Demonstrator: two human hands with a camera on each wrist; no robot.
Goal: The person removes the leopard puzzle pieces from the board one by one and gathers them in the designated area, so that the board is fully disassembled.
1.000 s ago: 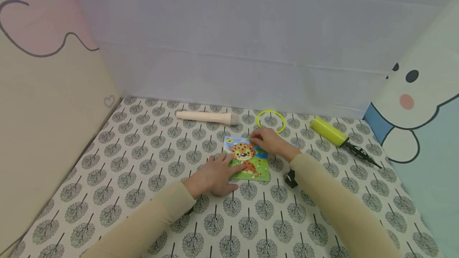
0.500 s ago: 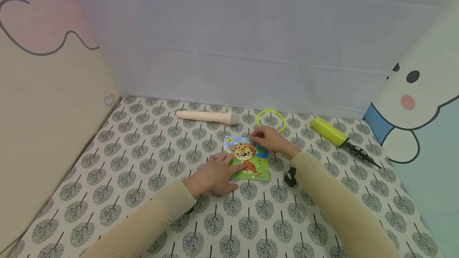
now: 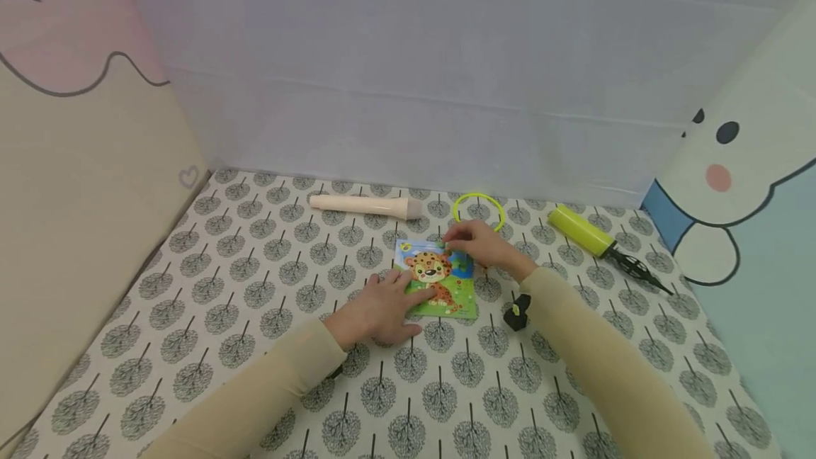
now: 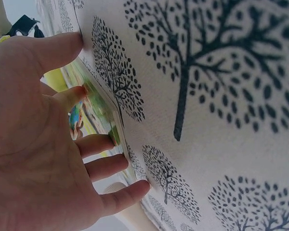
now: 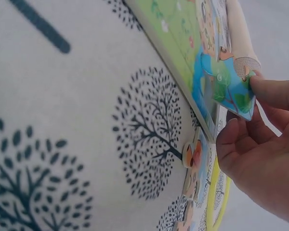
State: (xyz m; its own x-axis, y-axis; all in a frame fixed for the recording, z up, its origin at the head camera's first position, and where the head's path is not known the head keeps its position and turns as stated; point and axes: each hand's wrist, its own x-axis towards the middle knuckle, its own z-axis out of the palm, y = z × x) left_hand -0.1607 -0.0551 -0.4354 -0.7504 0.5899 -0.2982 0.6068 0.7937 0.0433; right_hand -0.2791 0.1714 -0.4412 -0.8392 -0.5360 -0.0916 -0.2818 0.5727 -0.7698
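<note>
Illegibly small, a yellow logo (image 3: 405,246) marks the leopard puzzle (image 3: 440,278).

A pale tube (image 3: 360,205), a yellow ring (image 3: 478,195) and a yellow cylinder (image 3: 581,231) lie on tree-patterned cloth (image 3: 210,289).

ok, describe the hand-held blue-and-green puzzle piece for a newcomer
On the white cloth printed with dark trees lies a rectangular leopard puzzle board. Over its far right corner, the person's right hand pinches the flat blue-and-green puzzle piece. Only this one is held; other loose pieces lie on the cloth beside the board.
</note>
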